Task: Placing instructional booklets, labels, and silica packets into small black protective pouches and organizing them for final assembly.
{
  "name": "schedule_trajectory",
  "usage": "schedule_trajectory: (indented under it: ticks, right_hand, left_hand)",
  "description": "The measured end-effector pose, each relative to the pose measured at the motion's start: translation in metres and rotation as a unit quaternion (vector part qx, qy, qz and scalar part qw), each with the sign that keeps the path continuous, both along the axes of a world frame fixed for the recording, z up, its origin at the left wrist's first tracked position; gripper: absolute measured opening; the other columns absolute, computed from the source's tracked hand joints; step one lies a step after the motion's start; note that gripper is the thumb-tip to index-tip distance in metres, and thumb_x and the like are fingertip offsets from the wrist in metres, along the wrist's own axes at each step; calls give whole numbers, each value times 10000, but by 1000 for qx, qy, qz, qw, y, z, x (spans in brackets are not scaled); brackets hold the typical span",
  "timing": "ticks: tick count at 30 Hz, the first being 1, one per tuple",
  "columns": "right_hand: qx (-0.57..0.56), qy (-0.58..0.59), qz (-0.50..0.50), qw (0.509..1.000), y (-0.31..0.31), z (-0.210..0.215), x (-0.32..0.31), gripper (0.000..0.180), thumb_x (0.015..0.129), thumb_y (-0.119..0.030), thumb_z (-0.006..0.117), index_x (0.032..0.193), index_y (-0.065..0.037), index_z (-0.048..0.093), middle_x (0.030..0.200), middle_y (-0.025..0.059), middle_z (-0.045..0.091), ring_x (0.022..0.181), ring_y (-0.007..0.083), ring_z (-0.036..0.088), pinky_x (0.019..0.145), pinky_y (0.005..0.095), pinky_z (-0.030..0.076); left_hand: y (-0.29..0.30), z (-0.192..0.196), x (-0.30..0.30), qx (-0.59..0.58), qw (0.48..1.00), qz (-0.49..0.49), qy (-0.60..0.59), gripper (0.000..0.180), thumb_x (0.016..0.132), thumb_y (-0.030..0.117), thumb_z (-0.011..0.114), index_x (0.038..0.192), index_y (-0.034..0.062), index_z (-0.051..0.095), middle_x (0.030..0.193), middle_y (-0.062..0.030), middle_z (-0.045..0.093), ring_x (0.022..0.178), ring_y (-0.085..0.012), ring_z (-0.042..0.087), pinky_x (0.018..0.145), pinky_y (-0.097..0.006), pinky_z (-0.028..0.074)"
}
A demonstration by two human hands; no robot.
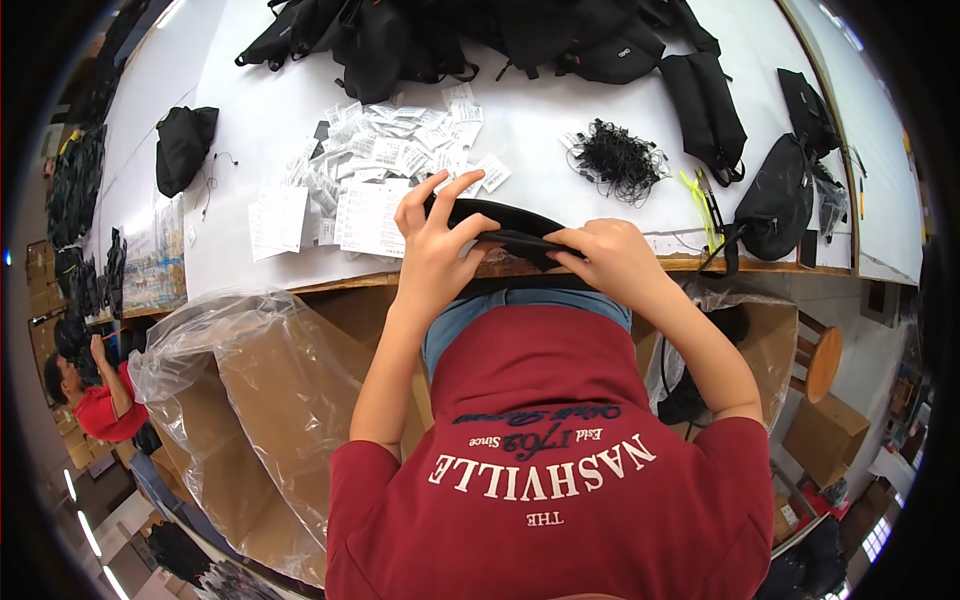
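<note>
A black fabric bag is held against the table's near edge, in front of my body. My left hand pinches its edge between thumb and a finger, the other fingers raised and spread. My right hand grips the right part of the same edge with thumb and fingers. Part of the bag's underside is hidden by my hands. Just beyond my left hand lie a heap of white printed tags and printed sheets. Past my right hand sits a tangle of black tag strings.
Black bags pile along the far side; another bag lies left. At right are a bag, scissors and yellow-green cord. Plastic-lined cartons stand below the table. A person in red works far left.
</note>
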State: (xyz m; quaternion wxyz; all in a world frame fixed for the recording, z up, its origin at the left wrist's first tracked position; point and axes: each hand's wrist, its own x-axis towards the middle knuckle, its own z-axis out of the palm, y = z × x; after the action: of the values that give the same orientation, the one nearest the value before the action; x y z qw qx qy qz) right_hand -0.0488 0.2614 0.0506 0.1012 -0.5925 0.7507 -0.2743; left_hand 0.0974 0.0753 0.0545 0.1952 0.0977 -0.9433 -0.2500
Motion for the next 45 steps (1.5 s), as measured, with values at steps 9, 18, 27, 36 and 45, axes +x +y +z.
schedule_trajectory:
  ticks: [9, 18, 27, 36, 45]
  right_hand:
    - [-22, -73, -51, 996, -8, 7, 3, 168, 754, -180, 728, 863, -59, 685, 553, 85, 539, 487, 218, 527, 479, 333, 410]
    - [-80, -188, -64, 977, -14, 41, 29, 199, 757, -161, 745, 916, -47, 708, 528, 72, 524, 423, 160, 441, 435, 285, 364]
    - [-164, -332, -199, 907, -5, 24, 47, 161, 897, -82, 617, 1055, -84, 648, 480, -40, 328, 448, 48, 262, 431, 237, 221]
    - [-38, -369, -90, 924, -5, 40, 18, 308, 818, -113, 668, 1119, -75, 617, 728, 3, 561, 707, 97, 548, 644, 228, 436]
    - [-92, -358, -25, 929, -1, 46, -2, 305, 809, -37, 635, 1113, -62, 635, 1060, 67, 587, 922, 131, 586, 737, 230, 470]
  left_hand:
    - [-9, -5, 4, 123, 981, 115, 96, 785, 668, 221, 839, 1330, 107, 432, 1456, -155, 251, 1303, -311, 308, 1058, -443, 283]
    - [22, -25, 0, 836, 518, 102, 149, 555, 851, 185, 694, 1321, 63, 425, 1209, -69, 550, 1118, -205, 542, 936, -363, 470]
    - [19, -14, -13, 827, 505, 141, 205, 405, 858, 137, 665, 1223, 51, 512, 1091, -68, 604, 985, -197, 600, 857, -347, 510]
    - [17, 0, -12, 753, 593, 174, 226, 375, 848, 113, 667, 1188, 31, 533, 1073, -74, 601, 975, -199, 601, 837, -342, 514]
    - [13, 6, -7, 753, 598, 170, 215, 428, 822, 84, 682, 1207, -1, 515, 1085, -97, 603, 959, -208, 612, 837, -335, 520]
